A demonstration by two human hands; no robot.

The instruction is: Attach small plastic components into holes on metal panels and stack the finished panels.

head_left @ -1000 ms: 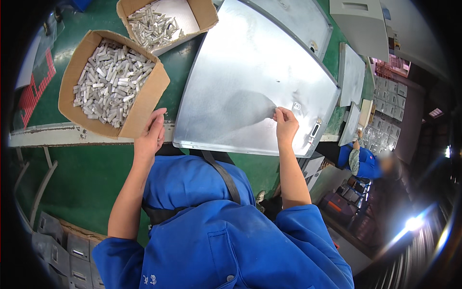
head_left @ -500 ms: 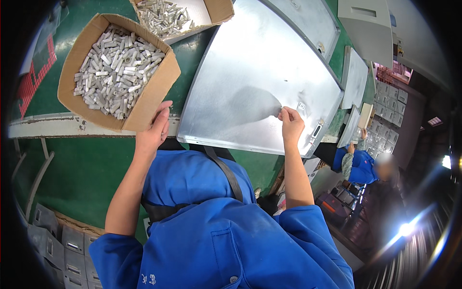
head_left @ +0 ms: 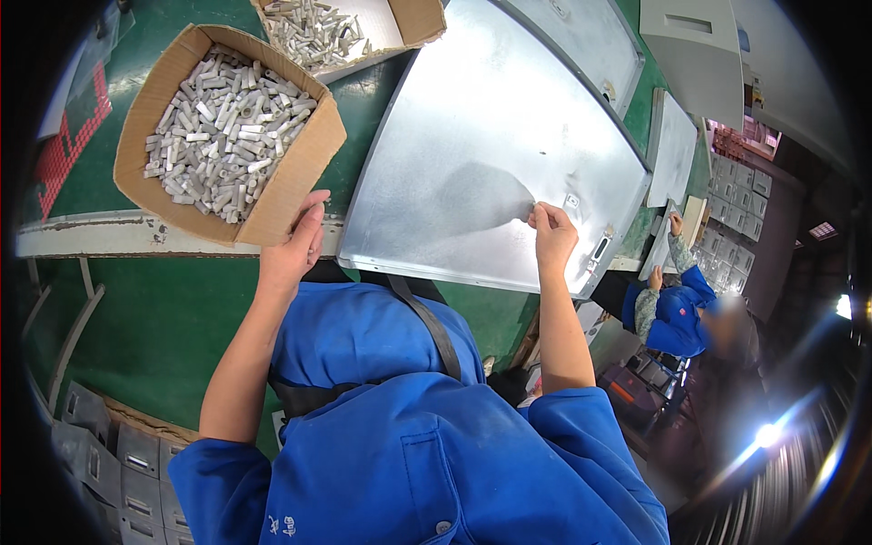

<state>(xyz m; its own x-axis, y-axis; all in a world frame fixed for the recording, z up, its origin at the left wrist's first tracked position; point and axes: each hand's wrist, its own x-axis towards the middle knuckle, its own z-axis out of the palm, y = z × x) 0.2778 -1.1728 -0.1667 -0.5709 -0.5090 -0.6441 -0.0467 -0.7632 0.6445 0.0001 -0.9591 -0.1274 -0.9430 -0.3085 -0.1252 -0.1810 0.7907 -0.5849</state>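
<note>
My right hand (head_left: 555, 241) is over a large silver sheet-metal panel (head_left: 427, 154). Its thumb and forefinger are pinched together at the panel's surface, and what they hold, if anything, is too small to make out. A dark shadow falls on the metal beside the fingertips. Loosely curled, my left hand (head_left: 295, 245) is at the bench edge, right by the near corner of an open cardboard box (head_left: 295, 168). Its thumb and forefinger tips are apart, with nothing seen between them. Many short grey-white tubular pieces (head_left: 227, 136) fill that box.
A second cardboard box (head_left: 418, 20) with similar pieces stands behind. More metal panels (head_left: 670, 145) lie along the green bench (head_left: 363, 109). At the right, a co-worker in blue (head_left: 677, 313) works at the bench. Grey metal boxes (head_left: 141, 490) are stacked at lower left.
Both my hands keep nearly the same places and poses. The view has shifted very slightly. At the right, the co-worker has raised one hand farther up over the bench.
</note>
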